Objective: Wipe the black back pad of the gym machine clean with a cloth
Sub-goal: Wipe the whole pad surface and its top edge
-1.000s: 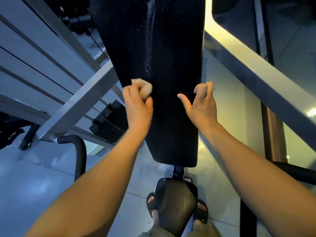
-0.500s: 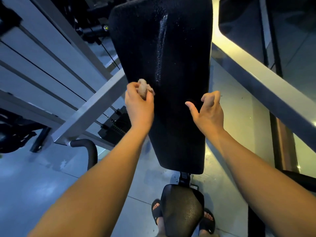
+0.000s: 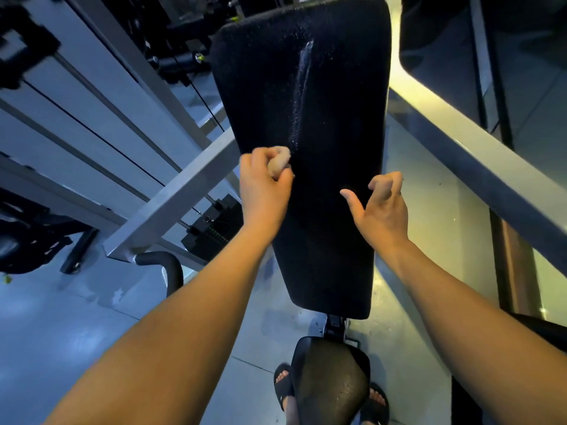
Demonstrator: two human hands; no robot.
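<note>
Facing one black back pad point(image 3: 322, 118), I see my left hand point(image 3: 264, 191) gripping one bunched cloth point(image 3: 279, 162) against it; my right hand point(image 3: 380, 210), fingers loosely curled, holds nothing.

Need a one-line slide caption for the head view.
Left hand holds a balled cloth against the streaked black back pad; right hand, empty, near its right edge.

Floor point(image 3: 55, 338): grey, glossy, seamed | on it: two feet in black sandals point(image 3: 283, 391), one each side of the black seat point(image 3: 331, 381) | grey frame beam point(image 3: 171, 194) lands at left
</note>
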